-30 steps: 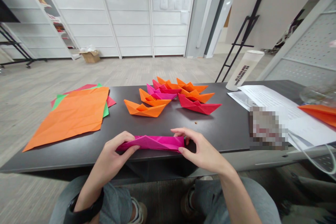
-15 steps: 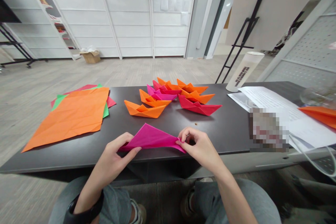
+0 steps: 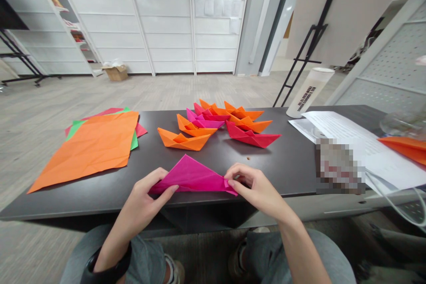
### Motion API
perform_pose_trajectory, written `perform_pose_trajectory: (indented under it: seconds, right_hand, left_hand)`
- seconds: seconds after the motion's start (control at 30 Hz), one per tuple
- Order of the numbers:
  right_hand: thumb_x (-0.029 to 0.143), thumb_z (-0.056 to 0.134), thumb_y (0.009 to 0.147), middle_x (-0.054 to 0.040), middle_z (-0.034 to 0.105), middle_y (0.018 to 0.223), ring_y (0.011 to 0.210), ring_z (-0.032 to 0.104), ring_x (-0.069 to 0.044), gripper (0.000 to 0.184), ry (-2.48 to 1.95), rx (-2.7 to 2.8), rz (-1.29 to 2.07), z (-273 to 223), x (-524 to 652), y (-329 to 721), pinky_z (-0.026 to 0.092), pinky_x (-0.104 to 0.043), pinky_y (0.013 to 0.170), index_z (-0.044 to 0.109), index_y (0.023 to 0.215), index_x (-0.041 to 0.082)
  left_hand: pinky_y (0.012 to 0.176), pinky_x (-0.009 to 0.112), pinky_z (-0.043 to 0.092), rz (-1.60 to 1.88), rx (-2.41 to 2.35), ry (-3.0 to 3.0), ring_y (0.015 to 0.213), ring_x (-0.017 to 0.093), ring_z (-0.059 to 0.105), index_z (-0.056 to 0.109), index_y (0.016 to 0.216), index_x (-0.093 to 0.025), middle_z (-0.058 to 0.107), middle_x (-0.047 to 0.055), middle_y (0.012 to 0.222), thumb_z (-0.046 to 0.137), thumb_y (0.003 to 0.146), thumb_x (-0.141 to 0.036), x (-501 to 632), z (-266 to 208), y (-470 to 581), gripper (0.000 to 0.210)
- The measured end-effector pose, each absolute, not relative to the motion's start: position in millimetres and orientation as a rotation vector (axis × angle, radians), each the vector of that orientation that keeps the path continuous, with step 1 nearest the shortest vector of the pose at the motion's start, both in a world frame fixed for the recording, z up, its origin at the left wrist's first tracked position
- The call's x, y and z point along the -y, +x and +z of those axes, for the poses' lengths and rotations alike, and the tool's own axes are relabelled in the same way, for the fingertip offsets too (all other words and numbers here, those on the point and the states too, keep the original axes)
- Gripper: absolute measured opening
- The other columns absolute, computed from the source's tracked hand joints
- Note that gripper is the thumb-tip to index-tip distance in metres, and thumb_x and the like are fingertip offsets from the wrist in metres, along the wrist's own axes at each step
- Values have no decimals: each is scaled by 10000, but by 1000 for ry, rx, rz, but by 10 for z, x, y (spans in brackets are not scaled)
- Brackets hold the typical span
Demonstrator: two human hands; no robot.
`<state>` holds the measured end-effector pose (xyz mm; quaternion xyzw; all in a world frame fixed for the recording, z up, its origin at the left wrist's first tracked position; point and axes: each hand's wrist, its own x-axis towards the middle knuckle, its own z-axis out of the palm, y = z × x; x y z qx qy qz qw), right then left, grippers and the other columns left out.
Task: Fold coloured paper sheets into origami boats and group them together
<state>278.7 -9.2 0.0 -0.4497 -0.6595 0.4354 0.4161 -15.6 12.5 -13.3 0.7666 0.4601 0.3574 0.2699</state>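
Observation:
A folded magenta sheet of paper (image 3: 195, 176), peaked at its top, lies at the front edge of the dark table. My left hand (image 3: 149, 193) grips its left end, thumb in front and fingers behind. At the right corner, my right hand (image 3: 248, 184) pinches a small flap between thumb and forefinger. Just beyond stand several folded paper boats: an orange boat (image 3: 184, 140) nearest on the left, a red boat (image 3: 254, 136) on the right, and a magenta boat (image 3: 206, 120) among more orange ones behind.
To the left, orange paper (image 3: 96, 146) lies over green and red sheets. On the right are a white cylinder (image 3: 308, 94) with black lettering, printed white papers (image 3: 362, 131), a blurred-out item (image 3: 341, 166), and an orange folded paper (image 3: 406, 147). The table's front edge runs beneath my hands.
At the right corner of the magenta paper, the flap has turned inward and my right fingers are lower over it. My left hand keeps its hold; the boats have not moved.

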Motion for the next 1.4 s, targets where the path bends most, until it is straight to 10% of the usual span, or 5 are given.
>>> perform_pose_trajectory:
  seconds: [0.5,0.8,0.9,1.1,1.4]
  right_hand:
    - [173,560,939,-18,646,853,790,598,-159,150,-1144,1808,877,-4,111,2773,452,-290,734,600,797,206]
    - [339,818,773,-62,658,1103,864,598,-177,359,-1023,1897,991,58,153,2857,464,-279,689,720,1096,218]
    - [320,661,916,-44,674,988,852,609,-165,143,-1141,1771,1019,-3,132,2833,467,-280,723,703,995,208]
    - [365,667,903,-23,670,933,813,635,-152,281,-1150,1523,1132,-70,90,2808,498,-278,734,560,1117,218]
    - [337,729,848,-54,710,937,848,647,-191,143,-1201,1587,1008,-96,63,2766,494,-301,731,720,847,194]
  left_hand:
    - [726,227,507,1032,-1204,2110,790,171,654,671,918,-211,691,-1,869,659,904,-367,-129,-159,-178,156]
    - [698,229,529,1089,-1219,2101,792,183,670,688,933,-218,718,5,907,678,882,-379,-150,-210,-196,170]
    - [718,233,526,1061,-1216,2112,804,183,668,688,944,-214,714,7,899,675,888,-375,-145,-208,-193,171]
    - [733,228,513,1034,-1217,2094,803,172,649,669,922,-211,692,3,884,663,905,-367,-145,-208,-186,157]
    - [741,238,504,1040,-1237,2082,810,177,634,661,934,-208,680,8,885,651,914,-369,-140,-203,-184,162]
